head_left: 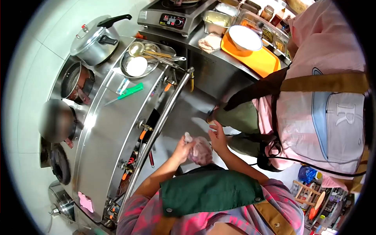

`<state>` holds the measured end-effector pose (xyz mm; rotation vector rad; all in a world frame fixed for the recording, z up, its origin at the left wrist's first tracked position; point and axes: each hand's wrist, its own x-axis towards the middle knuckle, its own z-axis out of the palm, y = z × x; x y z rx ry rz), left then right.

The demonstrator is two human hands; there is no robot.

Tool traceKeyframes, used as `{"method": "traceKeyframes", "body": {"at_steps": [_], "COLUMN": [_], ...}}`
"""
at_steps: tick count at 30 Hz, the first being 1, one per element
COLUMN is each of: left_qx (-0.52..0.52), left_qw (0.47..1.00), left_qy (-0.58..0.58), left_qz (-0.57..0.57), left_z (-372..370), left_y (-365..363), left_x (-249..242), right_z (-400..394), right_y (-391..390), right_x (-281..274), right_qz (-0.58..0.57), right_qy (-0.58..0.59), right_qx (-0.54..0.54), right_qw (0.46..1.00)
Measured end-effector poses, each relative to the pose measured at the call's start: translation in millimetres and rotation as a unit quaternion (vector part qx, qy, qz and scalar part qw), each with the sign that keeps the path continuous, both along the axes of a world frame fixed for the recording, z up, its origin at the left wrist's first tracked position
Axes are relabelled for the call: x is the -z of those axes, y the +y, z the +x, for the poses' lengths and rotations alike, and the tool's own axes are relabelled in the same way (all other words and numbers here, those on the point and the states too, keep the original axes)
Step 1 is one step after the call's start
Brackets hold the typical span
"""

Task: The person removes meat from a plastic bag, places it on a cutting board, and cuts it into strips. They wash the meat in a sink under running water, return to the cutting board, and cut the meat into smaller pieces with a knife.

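Above the floor (186,107), we see the bag (201,152) in our left hand (183,150), fingers closed on its gathered top. Our right hand (217,137) is partly open beside it, apparently gripping nothing. At left, the steel counter (105,129) bears the green-handled knife (131,91) and, near its far end, the pan (129,65); the pressure cooker (93,45) is by the tiled wall (31,78). Beyond, the bowl (245,38) sits on the orange tray (256,58). At right we see another person (313,98).

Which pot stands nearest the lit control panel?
The large silver lidded pot with a long black handle; the dark pan beside it stands farther from the control panel.
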<state>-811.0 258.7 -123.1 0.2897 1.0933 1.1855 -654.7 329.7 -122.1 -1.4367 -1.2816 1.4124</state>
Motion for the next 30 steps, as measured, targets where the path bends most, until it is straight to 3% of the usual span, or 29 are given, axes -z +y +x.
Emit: {"method": "traceKeyframes", "body": {"at_steps": [6,9,12,14,15,17,18,20,21,23,26,30], "left_qx": [0.040,0.009,0.074,0.304,0.304,0.451,0.452,0.429,0.431,0.211,0.155,0.167], "left_qw": [0.997,0.997,0.989,0.939,0.939,0.790,0.790,0.673,0.673,0.812,0.825,0.823], "left_qy": [0.048,0.071,0.131,0.158,0.156,0.387,0.385,0.586,0.585,0.473,0.469,0.475], "left_qz": [0.054,0.038,-0.004,-0.042,-0.044,0.152,0.151,0.138,0.139,0.268,0.276,0.262], "left_z": [11,22,25,18,18,17,20,36,43,61,92,109], "left_y": [47,57,61,68,74,88,94,109,117,132,147,159], "left_x": [-12,-22,-21,-13,-12,-14,-25,-47,-49,-51,-70,-73], "right_z": [23,26,31,37,38,40,46,59,62,65,72,76], "right_y": [-7,-16,-27,-31,-34,-42,-44,-46,-48,-54,-56,-55], "right_x": [5,-4,1,2,0,-6,1,21,26,31,21,13], "right_qz": [-0.089,-0.075,-0.062,-0.195,-0.198,-0.265,-0.266,-0.339,-0.362,-0.356,-0.367,-0.365], "right_qy": [0.124,0.099,0.107,0.200,0.200,0.283,0.282,0.390,0.423,0.467,0.424,0.380], "right_qx": [-0.143,-0.179,-0.205,-0.190,-0.190,-0.097,-0.096,-0.118,-0.124,-0.103,-0.095,-0.062], "right_qw": [0.978,0.976,0.971,0.941,0.941,0.917,0.917,0.848,0.821,0.803,0.823,0.847]}}
